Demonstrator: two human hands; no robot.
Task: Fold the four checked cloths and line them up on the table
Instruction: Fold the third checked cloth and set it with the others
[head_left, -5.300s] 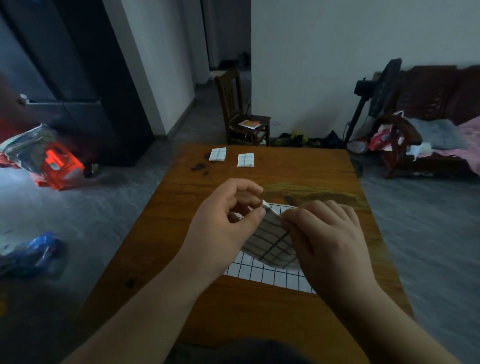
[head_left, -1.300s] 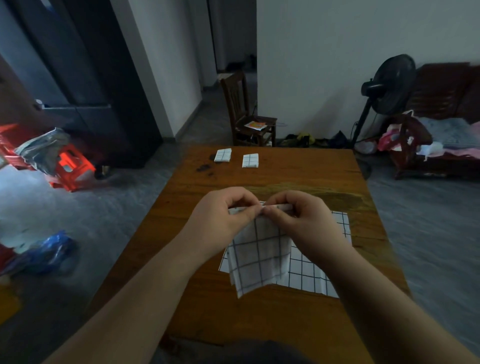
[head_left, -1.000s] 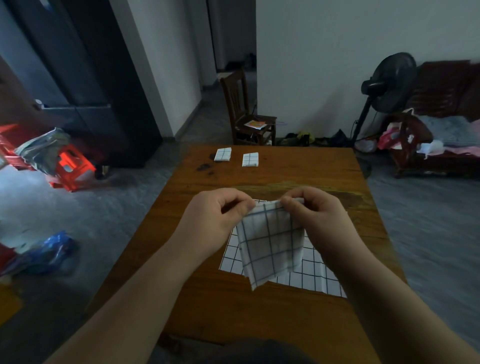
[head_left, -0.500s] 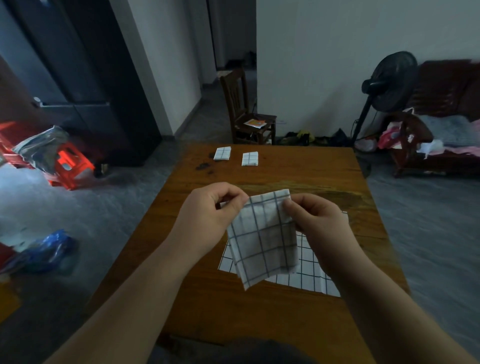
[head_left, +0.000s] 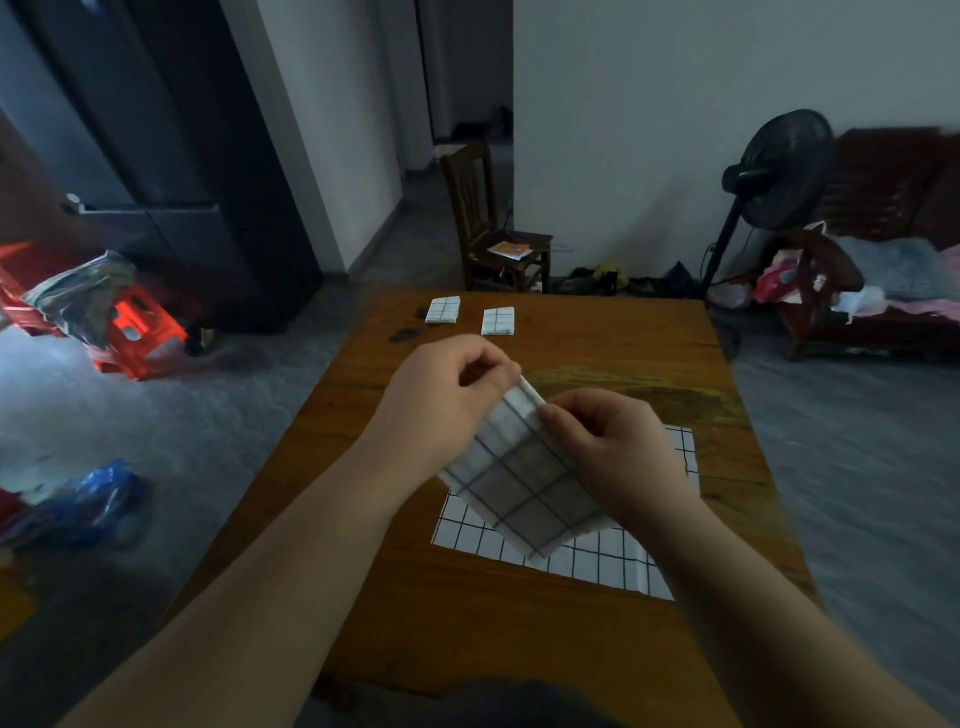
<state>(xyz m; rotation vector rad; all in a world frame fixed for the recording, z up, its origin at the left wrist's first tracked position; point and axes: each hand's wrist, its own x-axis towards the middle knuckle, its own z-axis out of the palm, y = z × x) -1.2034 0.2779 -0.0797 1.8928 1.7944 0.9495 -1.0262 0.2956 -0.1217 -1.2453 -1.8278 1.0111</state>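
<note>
There is one view only, from a wide-angle camera on the person's head. It looks forward and down along the forearms to the table (head_left: 545, 629), very near. Farther it faces the white wall (head_left: 675, 104) and a dark doorway (head_left: 467, 78).

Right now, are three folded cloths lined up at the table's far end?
No. Only the left folded cloth and right folded cloth lie there; the left hand and right hand hold a third cloth.

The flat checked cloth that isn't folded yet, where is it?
Head view: the flat checked cloth lies on the wooden table, near and right of middle, beneath the half-folded cloth that the left hand and right hand hold.
</note>
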